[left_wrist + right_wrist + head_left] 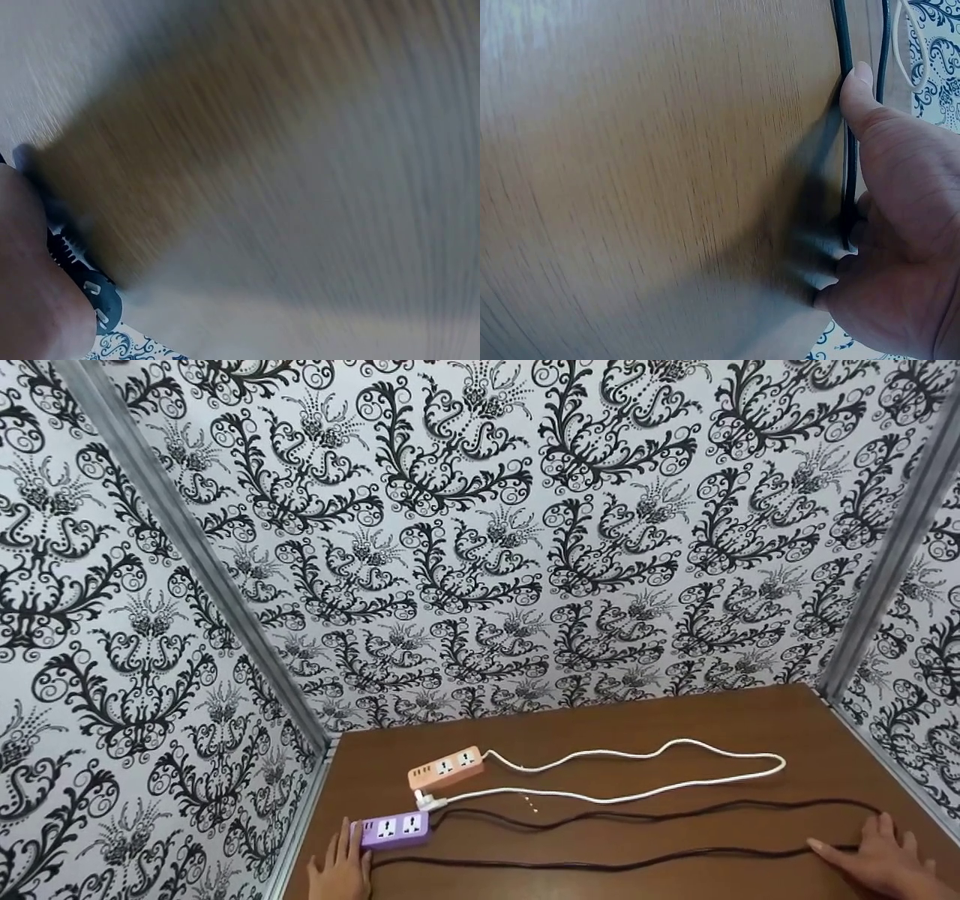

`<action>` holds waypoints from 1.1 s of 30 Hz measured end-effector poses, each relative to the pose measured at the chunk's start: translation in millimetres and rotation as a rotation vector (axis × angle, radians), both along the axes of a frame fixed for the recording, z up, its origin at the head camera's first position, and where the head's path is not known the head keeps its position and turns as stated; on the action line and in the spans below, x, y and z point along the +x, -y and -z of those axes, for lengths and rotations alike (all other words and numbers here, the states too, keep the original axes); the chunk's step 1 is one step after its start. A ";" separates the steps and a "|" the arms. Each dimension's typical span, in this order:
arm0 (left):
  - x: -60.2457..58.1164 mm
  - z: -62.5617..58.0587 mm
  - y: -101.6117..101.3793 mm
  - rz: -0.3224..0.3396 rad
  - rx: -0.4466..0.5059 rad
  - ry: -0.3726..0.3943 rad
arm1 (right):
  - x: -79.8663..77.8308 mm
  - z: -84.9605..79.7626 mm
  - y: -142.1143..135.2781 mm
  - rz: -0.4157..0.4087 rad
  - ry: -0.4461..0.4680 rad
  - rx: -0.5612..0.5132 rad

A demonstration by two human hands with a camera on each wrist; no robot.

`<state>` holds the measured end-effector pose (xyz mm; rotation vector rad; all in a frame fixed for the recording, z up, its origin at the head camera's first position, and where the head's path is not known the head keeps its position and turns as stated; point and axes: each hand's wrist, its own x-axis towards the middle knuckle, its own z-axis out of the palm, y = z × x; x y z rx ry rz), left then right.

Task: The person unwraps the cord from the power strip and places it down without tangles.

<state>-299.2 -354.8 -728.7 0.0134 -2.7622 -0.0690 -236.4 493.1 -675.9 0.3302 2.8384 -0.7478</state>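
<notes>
A purple power strip (391,830) with two white sockets lies at the left of the table. My left hand (341,864) rests at its left end, fingers fairly straight against it. A dark cord (547,865) runs from the strip to the right and doubles back in a long loop. Over the bend of that loop lies my right hand (885,859), thumb and fingers spread. In the right wrist view the thumb of the right hand (907,187) touches the dark cord (843,37). The left wrist view shows only part of the left hand (37,277), with the strip hidden.
Behind the purple strip lies an orange power strip (448,767). Its white cord (622,753) loops right and back to a white plug (427,801). Black-and-white patterned walls (480,547) with grey corner posts (195,555) enclose the brown table (600,716).
</notes>
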 end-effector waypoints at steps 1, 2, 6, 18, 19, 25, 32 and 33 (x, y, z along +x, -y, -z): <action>-0.3 -0.7 -0.9 -0.004 0.008 0.013 | 0.1 -0.4 -0.3 0.000 0.000 0.000; -0.7 -1.1 -1.4 -0.007 0.018 0.027 | 0.1 -1.0 -0.4 0.003 0.003 -0.002; -1.1 -3.5 -0.2 -0.009 0.055 0.059 | 0.7 -0.5 1.4 0.007 0.019 -0.025; -2.8 0.5 1.0 -0.005 0.094 0.065 | 0.0 5.8 -0.6 0.001 -0.026 -0.018; -3.5 0.4 0.3 -0.006 0.093 0.068 | 0.0 5.9 -1.0 0.002 -0.026 -0.020; -4.6 -0.9 -4.2 -0.010 0.114 0.115 | 2.9 4.3 -2.8 0.011 -0.007 -0.036; -2.7 -3.5 -3.5 -0.025 0.131 0.087 | 3.7 -0.9 0.4 0.015 0.041 -0.090; -4.0 -3.6 -3.4 -0.019 0.133 0.076 | 4.3 -2.4 0.8 0.014 0.040 -0.089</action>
